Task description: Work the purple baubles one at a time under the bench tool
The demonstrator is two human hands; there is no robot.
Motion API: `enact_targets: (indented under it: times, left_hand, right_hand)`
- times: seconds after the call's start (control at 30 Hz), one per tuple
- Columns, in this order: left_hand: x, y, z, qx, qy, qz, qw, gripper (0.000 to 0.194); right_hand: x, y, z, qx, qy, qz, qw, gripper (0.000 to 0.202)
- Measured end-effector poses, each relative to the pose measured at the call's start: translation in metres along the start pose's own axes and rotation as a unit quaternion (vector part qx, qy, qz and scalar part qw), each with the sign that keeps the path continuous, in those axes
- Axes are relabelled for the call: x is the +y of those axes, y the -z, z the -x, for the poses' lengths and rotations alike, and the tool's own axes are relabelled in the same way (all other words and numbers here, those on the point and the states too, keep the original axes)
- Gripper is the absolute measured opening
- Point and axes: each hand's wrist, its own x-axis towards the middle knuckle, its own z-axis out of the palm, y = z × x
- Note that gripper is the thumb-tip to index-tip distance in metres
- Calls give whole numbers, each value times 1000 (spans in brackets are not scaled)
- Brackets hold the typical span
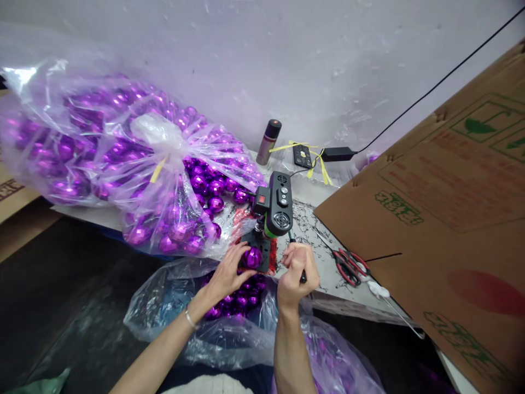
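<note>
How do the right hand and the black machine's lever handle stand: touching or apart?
Touching. The head view shows the right hand closed around the lever handle, whose black end pokes out of the fist.

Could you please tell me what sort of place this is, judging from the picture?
Probably a small workshop or assembly corner: a black machine with a lever stands on the worktable, beside it a clear bag holds many shiny purple balls, and a printed cardboard carton stands on the right.
</note>
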Motion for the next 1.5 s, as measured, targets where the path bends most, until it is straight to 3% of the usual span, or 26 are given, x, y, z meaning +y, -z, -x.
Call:
enact_targets:
  times: [0.1,0.23,0.37,0.47,0.6,0.7,0.8,0.87,0.93,1.0,1.13,1.23,1.33,1.43,1.5]
  left_hand:
    - [4,23,-8,33,0,-46,998,58]
    - [-8,53,-81,109,65,-168,978,39]
    - [-24,67,-150,24,265,-331,905,34]
    - [-26,68,-167,-24,317,-360,877,35]
    - [-21,68,-163,-55,323,-347,879,45]
    - [-20,71,-159,-61,297,-304,903,52]
    - [-19,78,-152,26,240,-191,951,57]
    - [-16,83,-142,93,229,-51,968,60]
    - [-9,85,-126,118,255,117,953,64]
    - [1,83,-107,104,303,266,909,70]
    - [18,63,-75,67,365,432,822,73]
    - [16,42,-63,46,382,434,814,73]
    - [6,22,-56,34,353,334,873,74]
    - [-1,5,-49,31,288,188,938,70]
    - [-3,-3,-45,34,237,101,966,66]
  right_hand:
    - [5,-1,8,4,17,4,1000,38]
    - [13,-5,17,16,33,2,999,38]
    - [12,-4,15,8,62,7,998,37]
    - [11,-3,14,2,74,17,997,36]
    - [12,-2,15,1,67,9,998,37]
    - [13,-2,15,-3,69,3,998,37]
    - [12,-2,14,-5,79,5,997,36]
    - [11,-1,12,-6,78,6,997,36]
    - [9,-1,9,-4,73,2,997,36]
    - [7,-2,6,1,66,-4,998,37]
    - [2,-3,-1,4,52,4,999,38]
    - [0,-2,-4,0,54,12,998,38]
    - [0,-1,-4,0,69,14,997,37]
    - [2,0,-3,-3,80,14,997,37]
    - [3,1,-2,-8,83,18,996,36]
